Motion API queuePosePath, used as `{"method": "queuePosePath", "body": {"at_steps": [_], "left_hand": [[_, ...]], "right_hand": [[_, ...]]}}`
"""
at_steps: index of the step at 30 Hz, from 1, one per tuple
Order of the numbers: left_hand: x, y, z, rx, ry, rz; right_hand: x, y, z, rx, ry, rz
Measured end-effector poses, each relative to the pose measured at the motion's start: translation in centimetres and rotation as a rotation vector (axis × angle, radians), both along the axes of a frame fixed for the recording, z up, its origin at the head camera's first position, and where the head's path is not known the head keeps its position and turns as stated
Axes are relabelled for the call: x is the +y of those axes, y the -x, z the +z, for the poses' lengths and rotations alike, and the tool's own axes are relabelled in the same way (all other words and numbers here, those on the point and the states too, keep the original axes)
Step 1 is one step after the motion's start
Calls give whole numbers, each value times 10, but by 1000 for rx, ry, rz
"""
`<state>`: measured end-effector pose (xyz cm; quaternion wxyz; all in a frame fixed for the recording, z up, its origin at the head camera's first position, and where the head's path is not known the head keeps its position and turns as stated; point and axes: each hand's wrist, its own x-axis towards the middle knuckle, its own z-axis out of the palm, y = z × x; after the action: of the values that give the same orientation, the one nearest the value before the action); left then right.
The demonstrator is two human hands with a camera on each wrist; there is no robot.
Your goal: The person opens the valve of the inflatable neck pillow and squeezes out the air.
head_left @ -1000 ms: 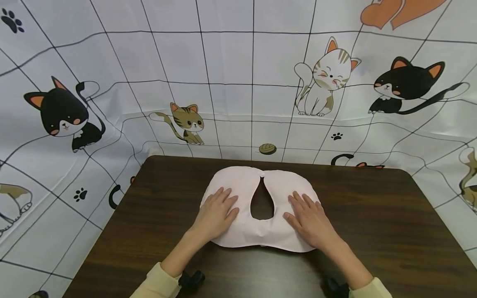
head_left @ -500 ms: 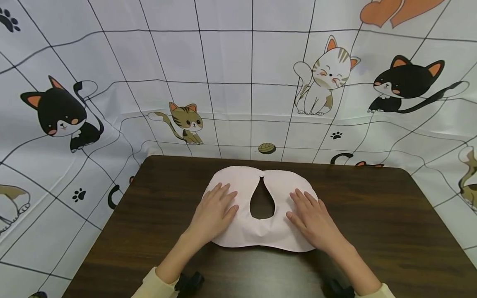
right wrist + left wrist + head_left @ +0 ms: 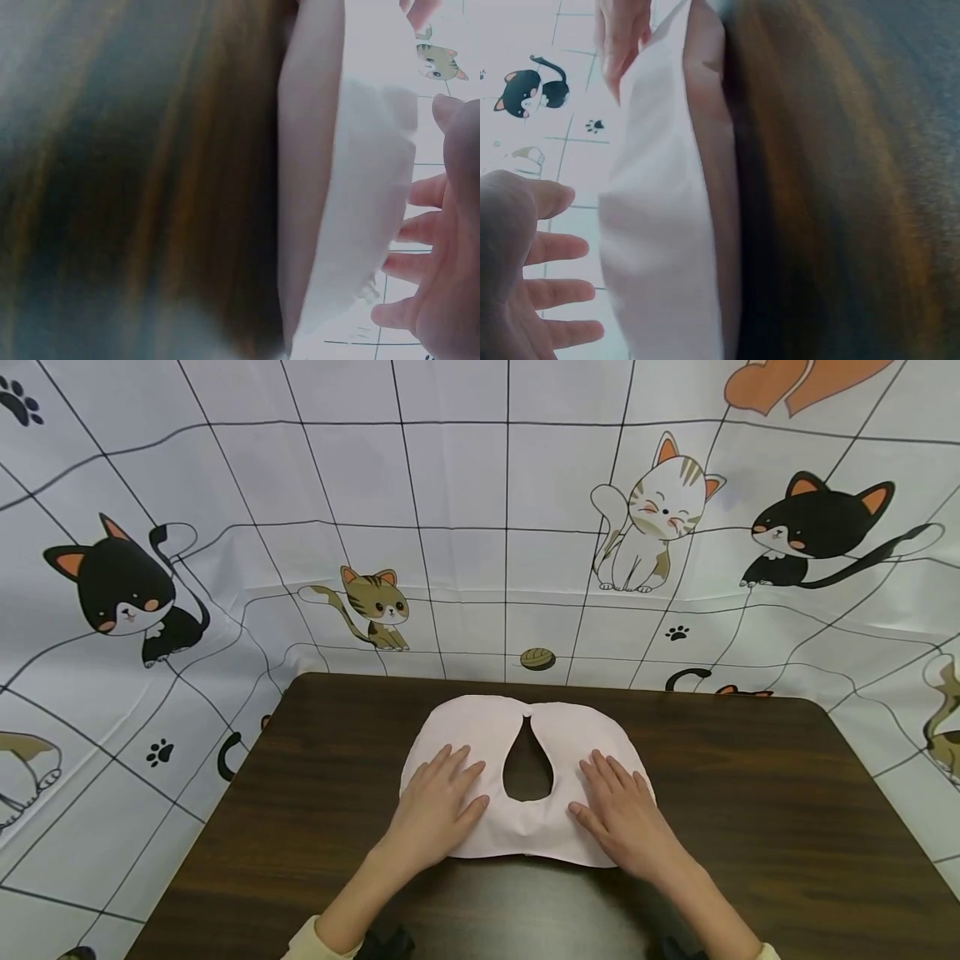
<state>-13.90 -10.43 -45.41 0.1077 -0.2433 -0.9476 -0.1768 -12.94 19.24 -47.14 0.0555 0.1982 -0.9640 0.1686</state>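
Plainly, the cushion lies on the table, beneath and between the two hands, its long axis running across from one to the other. The left hand is over its left half and the right hand over its right, so neither is clearly nearer. Both have fingers nearly straight and slightly spread, gripping nothing. A teardrop hole sits between the thumbs, its narrow end beyond the fingertips. In the left wrist view, a gap shows between the left fingertips and the cushion; whether the right fingertips touch it, I cannot tell.
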Motion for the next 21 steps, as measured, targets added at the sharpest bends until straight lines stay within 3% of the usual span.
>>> {"method": "queuePosePath", "body": {"at_steps": [8,21], "left_hand": [[-1,0,-15,-45,74,12],[-1,-7,-18,-82,91,11]], "right_hand": [[-4,-3,-6,-11,-12,13],[-4,-5,-10,-11,-49,2]]}}
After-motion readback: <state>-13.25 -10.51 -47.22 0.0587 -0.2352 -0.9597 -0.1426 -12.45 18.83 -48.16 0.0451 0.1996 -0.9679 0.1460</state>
